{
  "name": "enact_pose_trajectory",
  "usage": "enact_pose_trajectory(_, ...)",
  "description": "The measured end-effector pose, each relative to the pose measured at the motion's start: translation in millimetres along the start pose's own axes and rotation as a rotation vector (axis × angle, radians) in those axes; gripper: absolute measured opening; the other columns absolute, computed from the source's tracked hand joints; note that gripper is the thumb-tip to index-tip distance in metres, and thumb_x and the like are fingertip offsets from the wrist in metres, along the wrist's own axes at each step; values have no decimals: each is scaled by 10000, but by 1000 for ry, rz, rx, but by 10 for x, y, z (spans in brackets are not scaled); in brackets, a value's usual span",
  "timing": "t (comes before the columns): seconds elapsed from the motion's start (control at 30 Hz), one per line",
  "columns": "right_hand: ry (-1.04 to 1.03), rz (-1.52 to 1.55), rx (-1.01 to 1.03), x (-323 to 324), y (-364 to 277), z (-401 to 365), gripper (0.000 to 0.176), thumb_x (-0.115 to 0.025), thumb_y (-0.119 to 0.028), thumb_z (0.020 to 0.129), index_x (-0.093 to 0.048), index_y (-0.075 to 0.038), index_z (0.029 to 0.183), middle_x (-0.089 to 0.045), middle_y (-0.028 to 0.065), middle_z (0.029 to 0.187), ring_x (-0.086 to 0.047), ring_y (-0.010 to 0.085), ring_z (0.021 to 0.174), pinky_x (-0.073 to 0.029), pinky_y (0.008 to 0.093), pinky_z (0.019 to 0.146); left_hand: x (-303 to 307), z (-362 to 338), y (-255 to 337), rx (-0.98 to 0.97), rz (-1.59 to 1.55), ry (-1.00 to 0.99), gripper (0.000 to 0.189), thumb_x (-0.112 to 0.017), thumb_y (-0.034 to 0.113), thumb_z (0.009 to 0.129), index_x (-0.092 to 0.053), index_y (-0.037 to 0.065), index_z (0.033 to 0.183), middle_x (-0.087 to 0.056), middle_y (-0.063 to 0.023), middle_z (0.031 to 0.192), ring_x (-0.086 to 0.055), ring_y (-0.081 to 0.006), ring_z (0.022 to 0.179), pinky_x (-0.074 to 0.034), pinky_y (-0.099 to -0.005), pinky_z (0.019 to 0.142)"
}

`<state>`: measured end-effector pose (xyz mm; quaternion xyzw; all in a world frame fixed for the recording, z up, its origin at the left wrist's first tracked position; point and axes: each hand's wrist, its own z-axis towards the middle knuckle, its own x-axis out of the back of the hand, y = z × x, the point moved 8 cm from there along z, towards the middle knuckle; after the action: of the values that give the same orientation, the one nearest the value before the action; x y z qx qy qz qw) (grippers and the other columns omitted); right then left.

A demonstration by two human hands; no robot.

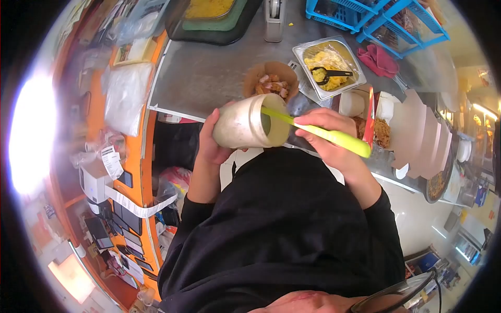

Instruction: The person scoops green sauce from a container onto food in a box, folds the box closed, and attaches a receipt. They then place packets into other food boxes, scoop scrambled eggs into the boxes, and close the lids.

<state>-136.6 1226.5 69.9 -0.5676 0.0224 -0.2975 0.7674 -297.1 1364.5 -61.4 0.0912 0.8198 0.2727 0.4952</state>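
Note:
My left hand (210,141) grips a wide-mouthed whitish jar (237,125), tilted on its side with the opening toward the right. My right hand (330,129) is closed around the handle of a bright green spatula (344,142). The spatula's far end reaches inside the jar; its tip is partly hidden by the rim. Just beyond the jar, a brown paper bowl (255,74) with pieces of browned food stands on the metal counter (193,73). A metal tray (357,78) holding yellow food and a black spoon (334,73) lies farther right.
Blue plastic baskets (339,23) and a pink cloth (377,58) are at the back right. Stacked cardboard boxes (417,135) stand on the right. A tape dispenser (274,21) sits at the back. On the left, an orange shelf (135,161) carries a receipt printer (96,180) and several devices.

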Motion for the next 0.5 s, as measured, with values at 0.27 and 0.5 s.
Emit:
enact_pose_trajectory(0.27,194,700,-753,-386,884,-185,265,-683,-153,853,-636,-13,1073,-674,82,930,-640,127,780,-521,260,695,294,67,42,37,19,177,614,-355,570,907,-499,88,1260,-624,-134,1082,-639,-290,809,-493,-388,517)
enact_pose_trajectory(0.5,359,970,-926,-331,1075,-163,328,-681,-175,854,-599,-25,1133,-678,85,923,-659,141,736,-548,257,669,379,116,-26,139,-91,116,608,-348,597,889,-519,128,1237,-620,-117,1061,-613,-294,799,-463,-380,510)
